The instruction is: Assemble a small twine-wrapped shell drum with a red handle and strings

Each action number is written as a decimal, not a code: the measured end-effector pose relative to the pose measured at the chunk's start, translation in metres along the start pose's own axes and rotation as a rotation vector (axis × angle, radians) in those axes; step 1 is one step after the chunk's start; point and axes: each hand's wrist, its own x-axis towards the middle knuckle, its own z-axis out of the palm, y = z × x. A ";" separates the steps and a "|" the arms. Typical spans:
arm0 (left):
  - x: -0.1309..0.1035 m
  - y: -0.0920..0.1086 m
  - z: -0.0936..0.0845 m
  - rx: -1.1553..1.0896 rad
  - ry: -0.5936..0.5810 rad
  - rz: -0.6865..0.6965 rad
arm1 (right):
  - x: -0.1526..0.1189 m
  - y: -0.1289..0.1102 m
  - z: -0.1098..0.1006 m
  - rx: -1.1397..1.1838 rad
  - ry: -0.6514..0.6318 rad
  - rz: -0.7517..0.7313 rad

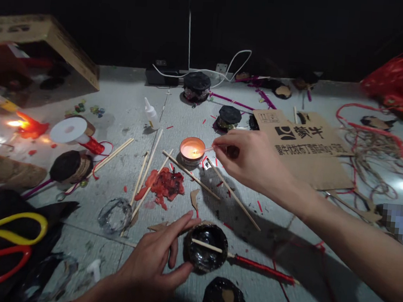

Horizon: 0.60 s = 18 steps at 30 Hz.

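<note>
My right hand (245, 152) is closed in a pinch on a thin pale strip (208, 149), whose tip reaches the rim of a small lit candle (192, 151). The strip's exact kind is hard to tell. Spread fingers and thumb of my left hand (160, 251) lie against the left rim of a black, glossy, hollow drum-like ring (209, 260). A bare wooden stick (206, 246) crosses inside this ring. On its right side a handle wound in red thread (265, 268) sticks out. Left of the candle lies a lump of red wax (165, 185), among loose wooden sticks (233, 193).
Yellow-and-red scissors (11, 233) lie at lower left, near a white thread spool (69, 130). A flame (15, 124) burns at far left. A glue bottle (150, 113), black-topped drums (197, 85) and flat cardboard (303, 150) stand or lie farther back.
</note>
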 end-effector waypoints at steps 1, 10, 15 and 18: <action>0.000 0.000 0.000 -0.004 -0.003 0.001 | 0.000 0.000 0.000 0.001 0.003 -0.003; 0.000 -0.002 0.000 -0.004 0.008 0.070 | -0.001 0.000 0.002 -0.004 0.026 -0.038; -0.001 -0.004 0.001 0.016 0.019 0.095 | 0.000 0.001 0.001 -0.021 0.024 -0.045; -0.001 -0.007 0.003 0.021 0.027 0.104 | -0.001 0.000 0.001 -0.033 0.016 -0.059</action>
